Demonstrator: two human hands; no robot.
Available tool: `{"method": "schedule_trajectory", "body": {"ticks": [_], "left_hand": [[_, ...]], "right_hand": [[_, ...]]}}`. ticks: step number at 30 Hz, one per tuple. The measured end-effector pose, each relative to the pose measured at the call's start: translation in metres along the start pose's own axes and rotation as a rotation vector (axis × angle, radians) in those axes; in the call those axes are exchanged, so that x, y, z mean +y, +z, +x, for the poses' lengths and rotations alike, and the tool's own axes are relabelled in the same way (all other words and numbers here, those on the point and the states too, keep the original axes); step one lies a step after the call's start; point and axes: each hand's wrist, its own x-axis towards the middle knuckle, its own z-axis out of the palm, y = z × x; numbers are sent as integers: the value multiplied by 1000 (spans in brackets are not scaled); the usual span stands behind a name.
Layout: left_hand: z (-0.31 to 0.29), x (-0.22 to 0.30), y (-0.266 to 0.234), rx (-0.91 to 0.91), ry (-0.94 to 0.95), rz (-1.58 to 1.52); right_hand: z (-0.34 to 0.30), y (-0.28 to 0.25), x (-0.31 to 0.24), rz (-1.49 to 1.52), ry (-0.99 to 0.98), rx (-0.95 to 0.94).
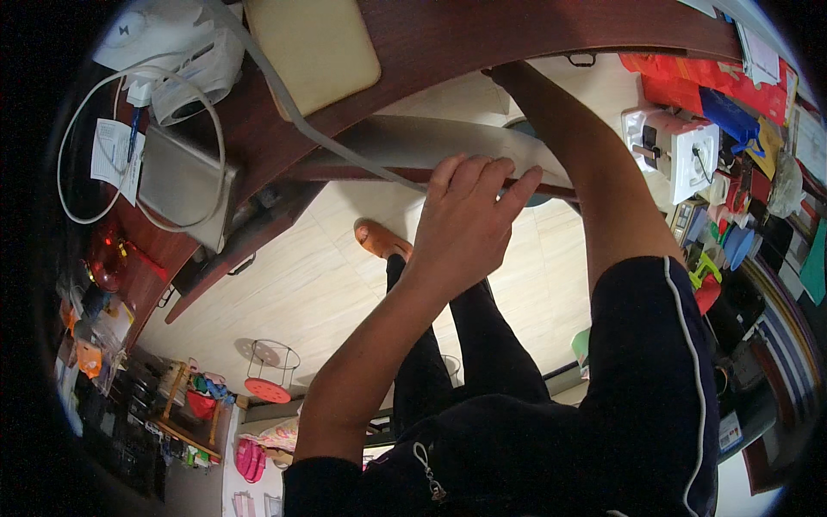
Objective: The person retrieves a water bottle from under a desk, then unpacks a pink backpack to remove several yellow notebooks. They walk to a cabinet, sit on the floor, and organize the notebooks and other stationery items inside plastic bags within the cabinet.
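Observation:
A drawer (pixel 362 138) with a pale inside and a dark reddish-brown front edge stands pulled out below the desk. My left hand (pixel 465 215) is at that front edge, its fingers bent over the top; the thumb is mostly hidden. A grey cable (pixel 319 135) runs down from the desk and passes out of sight by this hand's outer side; whether the hand touches it I cannot make out. My right hand (pixel 510 76) reaches farther off, up to the desk's edge at the drawer's far right. It is dark and partly cut off from sight, so its fingers do not show.
On the reddish-brown desk (pixel 431 43) lie a cream board (pixel 319 56), a looped white cable (pixel 222 129) and a silver box (pixel 183 177). A round red-topped stool (pixel 268 390) stands on the tiled floor. At right are a white box (pixel 689 151) and red bags (pixel 689 73).

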Motion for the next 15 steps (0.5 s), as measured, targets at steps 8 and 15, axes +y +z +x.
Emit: {"method": "schedule_trajectory", "body": {"ticks": [8,15], "left_hand": [[0,-1,0,13,-16,10],[7,-1,3,61,-2,50]], "right_hand": [[6,-29,-10,-351,-360,183],[30,-58,-25,-623,-535,306]]}}
